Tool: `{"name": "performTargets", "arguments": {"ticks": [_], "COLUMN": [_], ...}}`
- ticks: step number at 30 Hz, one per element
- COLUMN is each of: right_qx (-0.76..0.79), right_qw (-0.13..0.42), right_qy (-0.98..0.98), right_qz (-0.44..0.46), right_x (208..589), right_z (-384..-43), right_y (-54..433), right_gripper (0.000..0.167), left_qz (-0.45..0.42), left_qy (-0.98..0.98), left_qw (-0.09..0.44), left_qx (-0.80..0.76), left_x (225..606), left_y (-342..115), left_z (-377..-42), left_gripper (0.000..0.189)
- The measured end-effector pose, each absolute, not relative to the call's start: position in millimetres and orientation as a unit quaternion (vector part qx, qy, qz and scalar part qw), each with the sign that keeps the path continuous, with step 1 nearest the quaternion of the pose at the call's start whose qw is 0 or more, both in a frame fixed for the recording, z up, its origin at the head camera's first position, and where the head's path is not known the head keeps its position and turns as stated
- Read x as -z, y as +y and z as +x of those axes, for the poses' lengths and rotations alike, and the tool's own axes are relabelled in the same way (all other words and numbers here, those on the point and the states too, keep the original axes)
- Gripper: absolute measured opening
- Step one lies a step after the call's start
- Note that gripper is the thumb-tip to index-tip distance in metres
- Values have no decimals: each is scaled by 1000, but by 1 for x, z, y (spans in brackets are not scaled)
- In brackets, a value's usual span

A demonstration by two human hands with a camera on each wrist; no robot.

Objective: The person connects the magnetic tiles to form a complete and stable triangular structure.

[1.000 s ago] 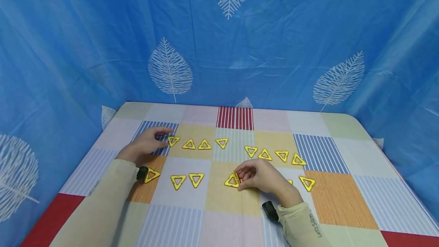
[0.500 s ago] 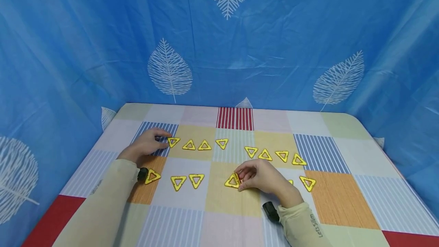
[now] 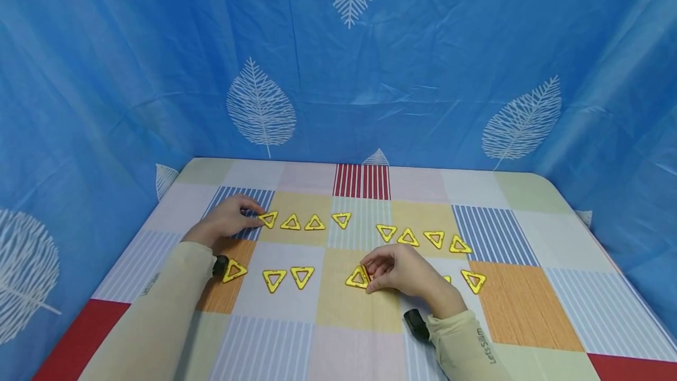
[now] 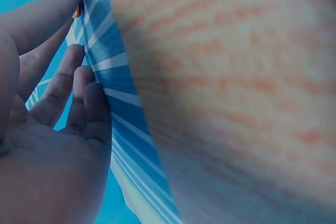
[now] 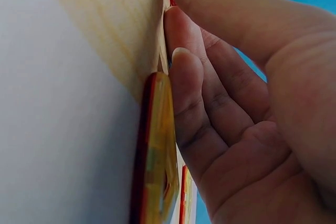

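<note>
In the head view my left hand [image 3: 231, 216] pinches the left corner of a yellow triangular magnetic tile [image 3: 268, 219], which lies at the left end of the back row. The left wrist view shows only a sliver of that tile [image 4: 79, 11] at the fingertips. Near the table's middle, my right hand [image 3: 404, 272] grips a second yellow triangular tile [image 3: 367, 273], tilted up along the edge of a flat one [image 3: 357, 277]. The right fingers mostly cover it. Another tile [image 5: 152, 156] lies close beside the right hand in the right wrist view.
Several more yellow triangles lie flat: some in the back row [image 3: 315, 223], some at back right [image 3: 435, 240], two at front left [image 3: 302, 277] and one at right [image 3: 473, 281]. One triangle [image 3: 234, 271] lies by the left wrist. A patchwork cloth [image 3: 359, 351] covers the table.
My left fingers have come onto the back-row end tile, which has turned slightly. The right hand keeps its tile in the same place.
</note>
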State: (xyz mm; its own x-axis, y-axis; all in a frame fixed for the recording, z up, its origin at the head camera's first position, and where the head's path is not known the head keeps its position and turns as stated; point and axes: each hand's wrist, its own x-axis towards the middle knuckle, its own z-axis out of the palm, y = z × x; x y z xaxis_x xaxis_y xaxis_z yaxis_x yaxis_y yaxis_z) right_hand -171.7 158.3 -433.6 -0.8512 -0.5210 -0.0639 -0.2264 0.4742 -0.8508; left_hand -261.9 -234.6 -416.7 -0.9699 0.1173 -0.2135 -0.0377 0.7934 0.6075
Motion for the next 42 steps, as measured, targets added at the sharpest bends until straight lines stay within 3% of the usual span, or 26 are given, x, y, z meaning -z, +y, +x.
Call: {"name": "performTargets", "arguments": {"ticks": [14,28,42], "right_qx": [462,458,463], "right_qw": [164,163,163], "right_qy": [845,847,845], "right_qz": [-215,-214,-213], "right_x": [432,432,432], "right_z": [-171,-173,-172], "right_y": [157,158,159], "right_gripper": [35,36,36], "left_qz": [-32,-33,28], "left_qy": [916,903,922], "left_qw": [144,141,123], "left_qx": [-373,-405,-367], "left_x": [412,407,413], "left_y": [-231,-229,-220], "left_z": [-261,-260,-257], "left_gripper": [33,35,34]}}
